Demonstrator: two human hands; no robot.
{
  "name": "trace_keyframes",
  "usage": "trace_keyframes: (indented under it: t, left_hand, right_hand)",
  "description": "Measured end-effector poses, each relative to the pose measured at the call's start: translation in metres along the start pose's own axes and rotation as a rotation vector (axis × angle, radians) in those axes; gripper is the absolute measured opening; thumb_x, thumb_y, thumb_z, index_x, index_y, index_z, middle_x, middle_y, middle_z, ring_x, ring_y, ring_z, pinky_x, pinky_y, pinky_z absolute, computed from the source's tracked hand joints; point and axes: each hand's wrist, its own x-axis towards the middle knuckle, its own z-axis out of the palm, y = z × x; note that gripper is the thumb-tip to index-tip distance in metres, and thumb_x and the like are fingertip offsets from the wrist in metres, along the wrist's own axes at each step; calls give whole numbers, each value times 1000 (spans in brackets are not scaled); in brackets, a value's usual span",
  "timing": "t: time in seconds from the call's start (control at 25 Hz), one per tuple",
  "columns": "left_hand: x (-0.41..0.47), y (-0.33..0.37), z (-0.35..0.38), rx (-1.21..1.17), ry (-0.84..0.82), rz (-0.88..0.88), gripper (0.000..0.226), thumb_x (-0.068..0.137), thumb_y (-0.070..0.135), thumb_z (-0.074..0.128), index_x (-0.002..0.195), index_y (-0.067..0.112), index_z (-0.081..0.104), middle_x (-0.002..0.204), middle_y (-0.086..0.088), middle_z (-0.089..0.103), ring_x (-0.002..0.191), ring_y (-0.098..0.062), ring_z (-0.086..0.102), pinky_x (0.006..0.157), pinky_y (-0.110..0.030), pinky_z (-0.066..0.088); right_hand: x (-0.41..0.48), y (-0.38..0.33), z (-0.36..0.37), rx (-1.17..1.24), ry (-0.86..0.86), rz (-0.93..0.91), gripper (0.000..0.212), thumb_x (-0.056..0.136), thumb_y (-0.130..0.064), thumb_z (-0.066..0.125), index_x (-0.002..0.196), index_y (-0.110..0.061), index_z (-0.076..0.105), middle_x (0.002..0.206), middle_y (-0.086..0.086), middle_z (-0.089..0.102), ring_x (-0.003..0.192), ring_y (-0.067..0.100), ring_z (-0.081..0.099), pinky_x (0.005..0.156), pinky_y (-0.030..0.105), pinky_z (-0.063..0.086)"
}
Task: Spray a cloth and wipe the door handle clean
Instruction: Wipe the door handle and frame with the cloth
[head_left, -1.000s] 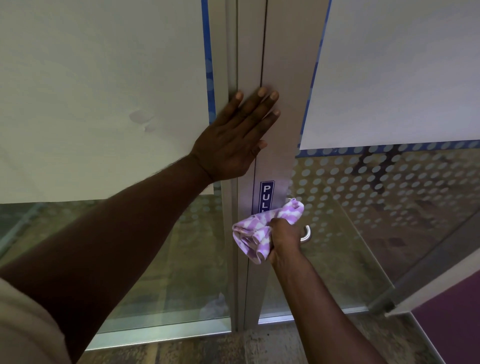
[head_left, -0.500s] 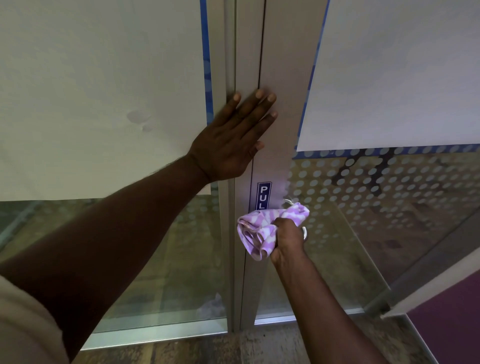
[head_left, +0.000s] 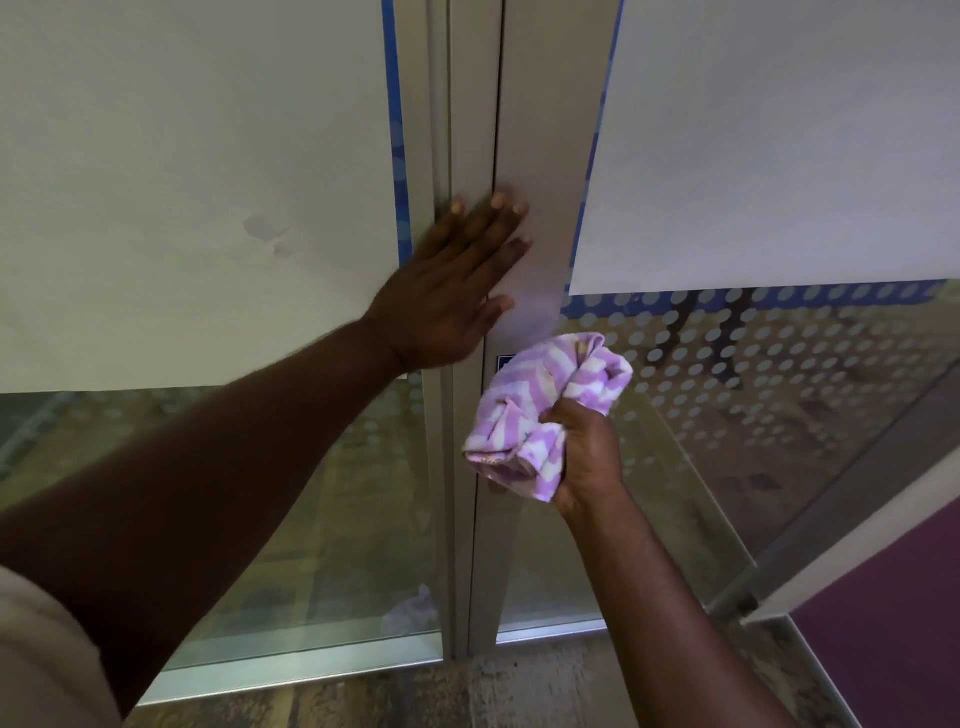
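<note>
My right hand (head_left: 589, 457) is closed around a bunched purple-and-white checked cloth (head_left: 540, 410), held in front of the metal door frame (head_left: 540, 156). The cloth and hand hide the door handle, and they cover most of the blue sign on the frame. My left hand (head_left: 457, 291) lies flat with fingers spread against the frame, higher up, across the seam between the two doors. No spray bottle is in view.
Two glass doors meet at the frame, each with a white sheet (head_left: 182, 182) taped over its upper pane. The right pane (head_left: 753, 374) has a dotted frosting. A purple panel (head_left: 893, 623) stands at the lower right. Floor shows along the bottom.
My right hand has lifted the cloth up and away from the handle, now covering the sign. The handle end that showed earlier is hidden. My left hand stays pressed on the frame.
</note>
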Motion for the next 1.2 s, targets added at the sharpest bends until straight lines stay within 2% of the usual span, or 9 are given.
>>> trace_keyframes:
  t: [0.12, 0.24, 0.36, 0.48, 0.56, 0.68, 0.96, 1.12, 1.2]
  left_hand:
    - [-27, 46, -1, -347, -95, -181, 64, 109, 38, 49, 161, 2, 36, 170, -19, 33, 158, -32, 31, 131, -50, 26]
    - [-45, 107, -3, -980, -111, -870, 73, 101, 52, 61, 162, 21, 37, 166, -3, 44, 149, -14, 46, 116, -22, 43]
    - [-53, 137, 2, -1549, -196, -1315, 41, 91, 44, 77, 127, 24, 71, 122, -2, 79, 104, -16, 75, 81, -23, 59]
    - [-64, 154, 6, -1581, -268, -1421, 22, 91, 16, 83, 111, 13, 76, 111, -12, 81, 91, -23, 75, 79, -33, 60]
    - [-72, 169, 11, -1522, -213, -1455, 24, 87, -1, 83, 106, 10, 73, 108, -13, 79, 90, -22, 74, 80, -34, 62]
    - [-89, 198, 20, -1405, -224, -1435, 33, 83, -13, 80, 103, 10, 68, 101, -9, 75, 89, -17, 68, 86, -36, 58]
    - [-133, 208, 37, -1192, -364, -1346, 37, 79, -5, 85, 92, 25, 69, 78, 21, 75, 73, 10, 64, 72, -19, 52]
    - [-125, 160, 17, -697, -202, -1009, 41, 90, -1, 62, 128, 11, 70, 126, -6, 72, 115, -20, 68, 103, -24, 48]
    - [-104, 125, 4, -585, -68, -806, 47, 93, -3, 53, 138, 4, 64, 142, -15, 65, 136, -25, 58, 117, -27, 42]
  right_hand:
    - [-9, -1, -20, 51, -153, 64, 47, 77, -25, 70, 107, 10, 70, 74, 17, 74, 51, 20, 71, 40, 22, 54]
    - [-13, 2, -50, -18, -146, 110, 36, 77, -37, 61, 69, -6, 79, 52, 5, 60, 35, 7, 53, 38, 6, 31]
    - [-13, 8, -76, -70, -113, 111, 38, 77, -24, 68, 101, 5, 69, 61, 15, 58, 43, 17, 54, 55, 10, 34]
    - [-22, 17, -99, -108, -144, 48, 46, 71, -14, 80, 105, 11, 63, 55, 26, 57, 44, 35, 57, 60, 36, 56]
    - [-32, 20, -111, -165, -160, 3, 52, 64, -24, 93, 102, 3, 70, 59, 29, 57, 48, 36, 56, 61, 45, 55]
    - [-39, 25, -122, -353, -109, -81, 60, 59, -33, 99, 104, -3, 74, 75, 29, 71, 49, 32, 67, 47, 36, 55]
    - [-23, 51, -123, -887, 109, -227, 41, 50, -42, 94, 78, -18, 77, 61, -5, 73, 53, 8, 66, 43, 23, 47]
    - [-9, 41, -104, -1099, 75, -185, 48, 60, -66, 85, 93, -33, 76, 72, -7, 78, 57, 10, 74, 41, 27, 55]
    - [8, 38, -83, -889, -269, -343, 82, 39, -81, 85, 81, -13, 67, 57, 2, 67, 54, 23, 64, 56, 39, 51]
